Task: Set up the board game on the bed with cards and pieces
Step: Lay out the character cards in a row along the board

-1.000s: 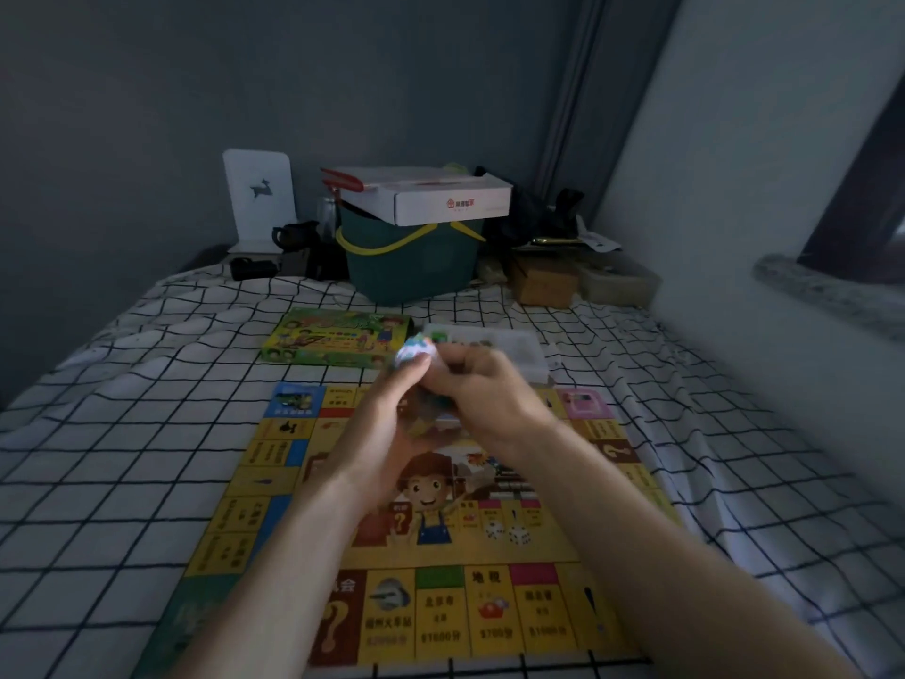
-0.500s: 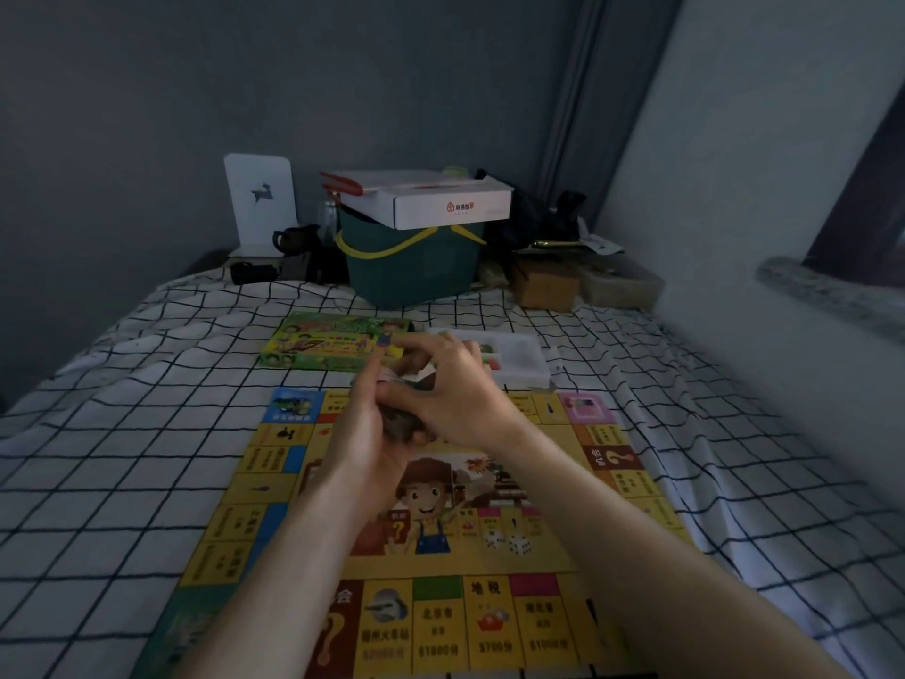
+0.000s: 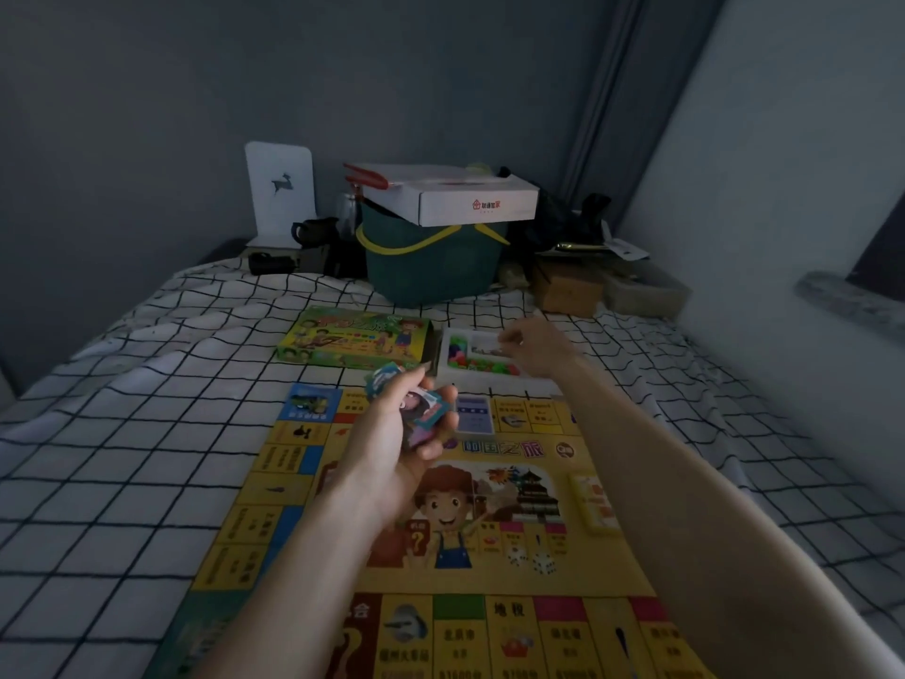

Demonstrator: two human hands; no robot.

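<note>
Gripping a small stack of cards [image 3: 418, 409] between curled fingers and thumb, our left hand [image 3: 396, 433] hovers over the far edge of the game board [image 3: 440, 521]; our right hand [image 3: 536, 347] is out past the board's far right corner, over the white tray [image 3: 450, 345] of coloured pieces [image 3: 460, 347], its fingertips drawn together as if pinching, though we cannot tell whether anything sits between them; the board lies flat on the checked bedsheet [image 3: 147, 433], with two dice [image 3: 531, 561] resting on its artwork toward the near side and a pale card pile [image 3: 595, 499] on its right portion; the game's green box [image 3: 352, 338] lies just beyond the board's far edge, beside the tray; we judge the step in hand to be sorting cards and fetching pieces, with the board already laid; next we would likely lift something from the tray and bring it back to the board, then set the held cards on their marked spot; a careful pinch matters, since the pieces look small and loose.
</note>
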